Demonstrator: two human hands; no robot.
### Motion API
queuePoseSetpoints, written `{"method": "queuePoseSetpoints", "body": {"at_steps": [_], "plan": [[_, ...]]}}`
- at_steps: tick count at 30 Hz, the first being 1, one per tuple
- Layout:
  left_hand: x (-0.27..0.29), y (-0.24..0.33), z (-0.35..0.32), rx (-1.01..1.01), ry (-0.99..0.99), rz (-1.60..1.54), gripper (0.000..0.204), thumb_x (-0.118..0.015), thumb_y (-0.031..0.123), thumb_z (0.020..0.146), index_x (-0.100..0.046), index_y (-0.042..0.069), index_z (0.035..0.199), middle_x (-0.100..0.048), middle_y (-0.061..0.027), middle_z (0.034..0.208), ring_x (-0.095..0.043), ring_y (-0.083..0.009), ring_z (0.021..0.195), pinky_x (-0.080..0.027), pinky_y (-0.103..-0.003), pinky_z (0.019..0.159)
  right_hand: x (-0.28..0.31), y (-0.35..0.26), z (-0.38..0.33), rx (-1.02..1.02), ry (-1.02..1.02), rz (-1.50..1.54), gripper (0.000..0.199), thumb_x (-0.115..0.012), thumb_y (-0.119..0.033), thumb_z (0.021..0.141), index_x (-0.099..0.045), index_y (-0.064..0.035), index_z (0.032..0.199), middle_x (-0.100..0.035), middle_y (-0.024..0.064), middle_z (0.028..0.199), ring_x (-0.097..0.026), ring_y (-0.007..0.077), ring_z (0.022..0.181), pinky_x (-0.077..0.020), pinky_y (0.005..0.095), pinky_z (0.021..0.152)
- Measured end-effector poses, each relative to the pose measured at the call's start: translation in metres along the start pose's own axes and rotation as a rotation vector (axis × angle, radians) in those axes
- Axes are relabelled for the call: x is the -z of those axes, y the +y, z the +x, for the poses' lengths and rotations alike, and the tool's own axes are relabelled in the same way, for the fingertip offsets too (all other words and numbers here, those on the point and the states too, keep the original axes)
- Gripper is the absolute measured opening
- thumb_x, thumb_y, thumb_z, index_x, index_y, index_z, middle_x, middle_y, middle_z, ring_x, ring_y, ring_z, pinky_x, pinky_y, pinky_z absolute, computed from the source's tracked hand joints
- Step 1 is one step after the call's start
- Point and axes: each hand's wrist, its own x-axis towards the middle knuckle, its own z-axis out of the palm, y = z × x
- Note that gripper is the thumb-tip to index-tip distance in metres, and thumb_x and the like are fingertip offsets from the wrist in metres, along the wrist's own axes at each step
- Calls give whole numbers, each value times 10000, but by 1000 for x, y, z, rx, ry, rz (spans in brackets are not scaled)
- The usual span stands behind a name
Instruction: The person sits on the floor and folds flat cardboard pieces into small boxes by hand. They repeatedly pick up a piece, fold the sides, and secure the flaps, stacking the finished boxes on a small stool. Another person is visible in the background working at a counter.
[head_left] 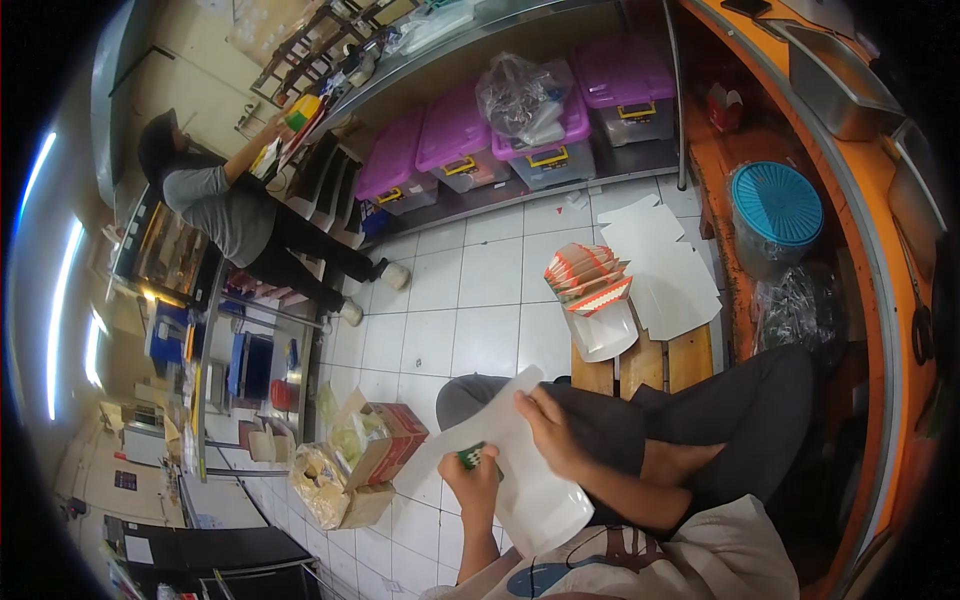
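Observation:
A white paperboard tray (540, 490), partly folded with a long raised flap, is held tilted over my lap. My right hand (550, 432) pinches its upper right edge, thumb and fingers on either side of the board. At the tray's left edge my left hand (474, 484) is closed around a small green object (470, 456) with pale marks. The fingers cover most of that object, so its kind is unclear. Ahead of my knees, a white tray (605, 335) sits on a wooden slatted surface, with a stack of orange-and-white striped paper boxes (585, 275) at its far end.
Flat white cut cardboard (662, 270) lies beyond the slats (690, 355). To the right are a blue-lidded tub (777, 205) and an orange counter edge (840, 165). Purple-lidded bins (455, 145) line a shelf. Cardboard boxes (385, 440) stand left; another person (235, 205) stands far left.

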Motion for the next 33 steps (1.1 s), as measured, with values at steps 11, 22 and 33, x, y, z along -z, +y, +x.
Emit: {"method": "queuePoseSetpoints", "body": {"at_steps": [11,22,33], "plan": [[1,-3,16,-119,319,-27,573,-429,507,886,-482,-19,665,-480,-60,559,-463,-158,516,-336,-303,478,-1,1,3,655,-98,-296,238,-554,-34,827,-343,-6,933,-387,96,835,-407,189,790,-370,289,696],[17,-21,33,118,301,-77,441,-305,351,963,-462,-1,1177,-394,-102,982,-432,-185,903,-374,-304,813,2,-31,-4,556,-304,-330,97,-635,-53,790,-564,-8,840,-511,51,738,-498,102,578,-407,230,506],[51,62,42,-391,-248,43,394,-431,374,854,-641,63,735,-563,-78,1026,-383,-255,996,-252,-399,896,14,-66,-17,392,-807,-372,121,-635,-83,798,-569,19,797,-519,58,729,-523,124,634,-422,260,547]]}}
